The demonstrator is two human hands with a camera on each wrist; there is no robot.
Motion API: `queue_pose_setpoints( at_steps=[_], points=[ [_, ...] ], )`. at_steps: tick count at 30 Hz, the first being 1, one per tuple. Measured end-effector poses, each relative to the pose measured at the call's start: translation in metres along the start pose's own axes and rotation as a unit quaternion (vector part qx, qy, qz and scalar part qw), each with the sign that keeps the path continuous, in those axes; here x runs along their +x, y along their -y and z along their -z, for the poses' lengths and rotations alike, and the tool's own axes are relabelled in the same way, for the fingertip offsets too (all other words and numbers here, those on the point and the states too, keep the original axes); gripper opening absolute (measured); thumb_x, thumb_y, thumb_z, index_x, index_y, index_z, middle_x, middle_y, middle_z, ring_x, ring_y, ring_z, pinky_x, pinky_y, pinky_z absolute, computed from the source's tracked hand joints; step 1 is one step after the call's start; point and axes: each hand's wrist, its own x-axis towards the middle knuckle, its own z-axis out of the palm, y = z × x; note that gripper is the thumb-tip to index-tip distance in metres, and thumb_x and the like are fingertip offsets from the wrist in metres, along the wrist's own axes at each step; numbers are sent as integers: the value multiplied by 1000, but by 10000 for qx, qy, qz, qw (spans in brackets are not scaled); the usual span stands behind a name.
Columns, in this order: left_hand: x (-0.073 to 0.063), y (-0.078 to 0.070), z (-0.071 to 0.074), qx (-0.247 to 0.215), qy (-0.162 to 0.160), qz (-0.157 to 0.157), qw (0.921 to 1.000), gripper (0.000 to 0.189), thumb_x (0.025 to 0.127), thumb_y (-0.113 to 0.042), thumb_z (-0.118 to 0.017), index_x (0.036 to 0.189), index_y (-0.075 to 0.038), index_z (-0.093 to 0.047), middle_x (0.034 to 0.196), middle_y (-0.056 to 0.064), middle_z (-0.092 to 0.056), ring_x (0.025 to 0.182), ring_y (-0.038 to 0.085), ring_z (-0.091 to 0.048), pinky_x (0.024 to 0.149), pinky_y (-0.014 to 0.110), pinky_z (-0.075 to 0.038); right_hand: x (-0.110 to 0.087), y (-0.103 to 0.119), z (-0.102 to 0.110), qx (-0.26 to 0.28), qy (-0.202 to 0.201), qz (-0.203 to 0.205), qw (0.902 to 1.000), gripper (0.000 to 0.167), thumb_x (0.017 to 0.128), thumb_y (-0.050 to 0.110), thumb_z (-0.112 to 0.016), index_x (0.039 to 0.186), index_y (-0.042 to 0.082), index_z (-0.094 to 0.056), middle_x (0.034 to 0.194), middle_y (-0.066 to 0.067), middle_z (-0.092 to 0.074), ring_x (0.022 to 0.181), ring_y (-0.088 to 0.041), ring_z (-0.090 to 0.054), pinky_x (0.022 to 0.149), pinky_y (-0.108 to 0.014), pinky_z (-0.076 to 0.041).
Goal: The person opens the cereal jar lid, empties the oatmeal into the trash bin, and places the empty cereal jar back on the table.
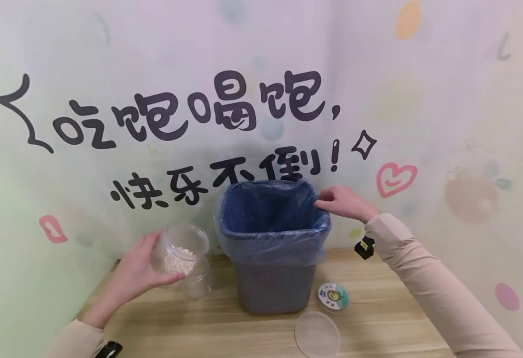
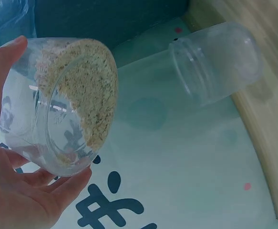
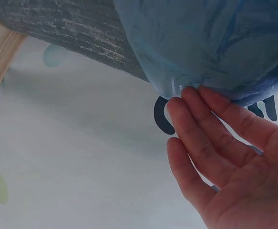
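My left hand (image 1: 133, 273) grips a clear plastic jar (image 1: 185, 233), tilted, left of the trash bin (image 1: 274, 291). Pale flakes like oats (image 2: 88, 86) lie along one side inside it, and the left wrist view shows its base. Behind that jar a second clear jar (image 1: 198, 284) stands on the table, with no contents visible. A translucent blue bag (image 1: 274, 251) lines the grey bin and folds over its rim. At the bin's right edge my right hand (image 1: 348, 203) holds the lined rim, its fingers (image 3: 200, 129) against the outside of the bag. The thumb is mostly hidden in the right wrist view.
On the wooden table (image 1: 176, 328), right of the bin's foot, lies a round container or lid with a printed top (image 1: 334, 297). A translucent round lid (image 1: 317, 334) lies nearer the front. A printed wall covering (image 1: 261, 44) rises directly behind the bin.
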Motion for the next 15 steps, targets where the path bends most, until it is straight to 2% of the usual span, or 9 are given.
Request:
queue_pose_setpoints(
  at_steps=[6, 10, 15],
  points=[
    [25, -5, 6, -119, -113, 96, 9998, 102, 61, -44, -88, 135, 7, -40, 121, 28, -51, 103, 43, -53, 75, 59, -51, 1, -3, -2, 137, 20, 7, 9999, 21, 94, 20, -58, 83, 3, -65, 70, -1, -58, 64, -16, -51, 59, -31, -43],
    [48, -12, 13, 29, -276, -43, 9996, 103, 61, -43, -88, 137, 7, -39, 122, 29, -49, 103, 42, -51, 76, 60, -50, 1, -3, -3, 201, -8, 18, 9998, 22, 94, 20, -57, 82, 4, -64, 69, 0, -55, 63, -16, -50, 58, -31, -41],
    [72, -22, 20, 292, -238, -199, 9991, 102, 61, -42, -88, 139, 3, -39, 123, 30, -48, 103, 43, -51, 77, 60, -49, -1, -1, -3, 238, 28, -57, 9997, 23, 95, 21, -56, 81, 4, -63, 68, -1, -53, 63, -16, -49, 58, -31, -39]
  ],
)
